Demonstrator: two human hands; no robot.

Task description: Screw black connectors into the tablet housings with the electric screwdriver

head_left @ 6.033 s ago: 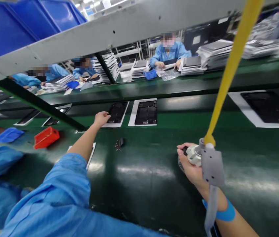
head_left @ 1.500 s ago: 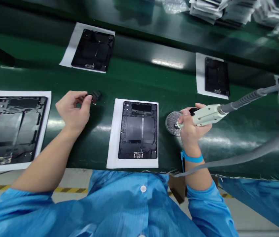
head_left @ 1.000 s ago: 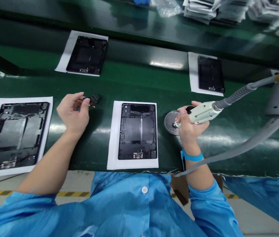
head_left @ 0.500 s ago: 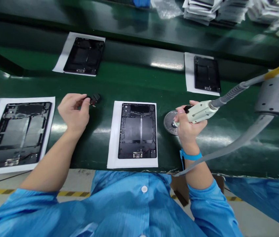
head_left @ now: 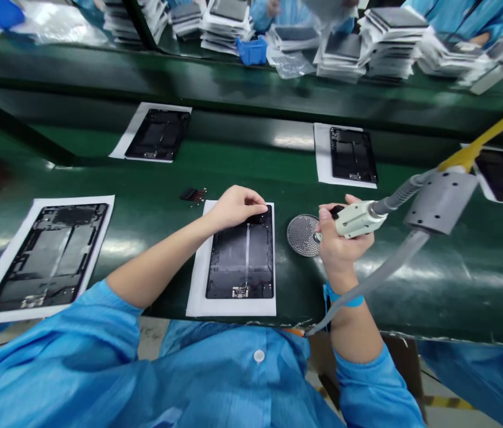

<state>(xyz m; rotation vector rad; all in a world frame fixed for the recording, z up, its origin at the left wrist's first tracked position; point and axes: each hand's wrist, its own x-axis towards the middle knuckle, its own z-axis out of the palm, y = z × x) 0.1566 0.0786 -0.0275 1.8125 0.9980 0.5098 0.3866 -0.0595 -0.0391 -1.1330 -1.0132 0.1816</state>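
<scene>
1. Black casing of an open tablet [head_left: 237,261] lies flat on a white sheet [head_left: 195,297] at the bench's near edge, the hub of this clock dial
2. Step in hand, as I judge it: the left hand [head_left: 237,205] works at the casing's top edge, fingertips near one o'clock, thumb and forefinger close together; I cannot tell whether they pinch anything
3. Right hand [head_left: 341,242], toward three o'clock, has its fingers curled round a pale corded tool [head_left: 360,219], whose tip points at a perforated metal disc [head_left: 303,236] between two and three
4. Next move, I judge, calls for a light, exact left touch and a steady right grip
5. Casing looks matt and dark, with a pale ribbon strip [head_left: 247,252] down its length and a small board [head_left: 240,292] at six o'clock; the left hand covers its upper-left corner
6. Small dark pieces [head_left: 191,194] lie between ten and eleven o'clock
</scene>
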